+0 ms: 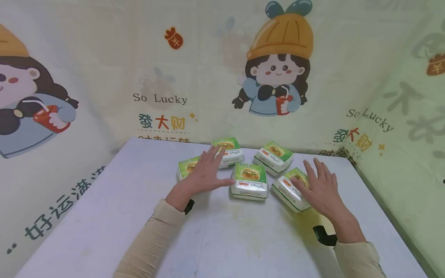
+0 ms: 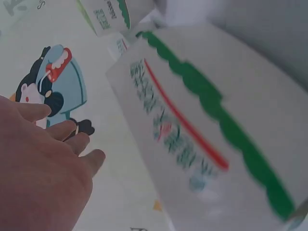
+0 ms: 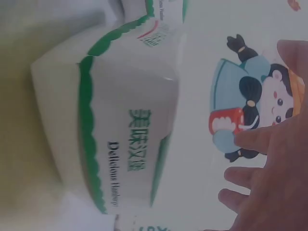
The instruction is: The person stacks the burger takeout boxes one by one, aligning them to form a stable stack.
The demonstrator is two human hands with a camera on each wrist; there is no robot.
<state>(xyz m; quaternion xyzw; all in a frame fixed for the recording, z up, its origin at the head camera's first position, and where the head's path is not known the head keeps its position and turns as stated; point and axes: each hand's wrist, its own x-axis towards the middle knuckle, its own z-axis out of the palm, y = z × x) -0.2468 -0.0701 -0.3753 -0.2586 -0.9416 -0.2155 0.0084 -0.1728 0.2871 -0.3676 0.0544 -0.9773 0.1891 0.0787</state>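
Several green-and-white hamburger boxes stand grouped at the back of the table. My left hand (image 1: pixel 205 172), fingers spread, is over the leftmost box (image 1: pixel 184 168) and partly hides it and the back left box (image 1: pixel 232 152). Its thumb tip reaches the side of the front middle box (image 1: pixel 249 181); whether they touch I cannot tell. With fingers extended, my right hand (image 1: pixel 323 193) hovers at the rightmost box (image 1: pixel 289 196), thumb over its top. Behind that is the back right box (image 1: pixel 274 156). Each wrist view shows a box close up, beside the left hand (image 2: pixel 43 159) and right hand (image 3: pixel 279 144).
The white table (image 1: pixel 222 243) carries the boxes near its back edge. A cloth backdrop (image 1: pixel 208 69) with cartoon figures and lettering rises behind and on both sides. Dark wrist straps (image 1: pixel 325 236) show below the hands.
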